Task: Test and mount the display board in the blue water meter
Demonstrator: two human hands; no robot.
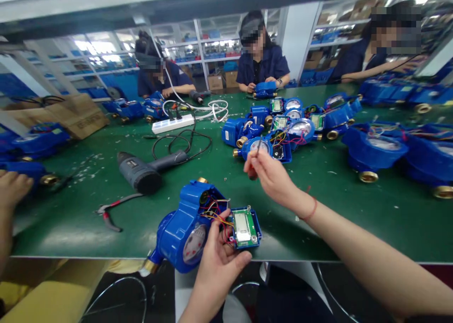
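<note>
A blue water meter (pixel 193 224) lies tilted at the table's front edge, its round dial facing me and its housing open. Red, yellow and white wires (pixel 217 214) run from it to a green circuit board with a small display (pixel 244 226), set in a blue case. My left hand (pixel 219 254) is closed around the left side of that case, fingers among the wires and thumb along its lower edge. Raised above the table to the right, my right hand (pixel 271 174) pinches a thin dark tool (pixel 259 146); its exact kind is unclear.
A heat gun (pixel 141 172) and red-handled pliers (pixel 109 212) lie to the left. Behind them is a white power strip (pixel 173 123) with cables. Several blue meters (pixel 260 146) crowd the middle and right. Another person's hand (pixel 14 186) is at far left; several co-workers sit opposite.
</note>
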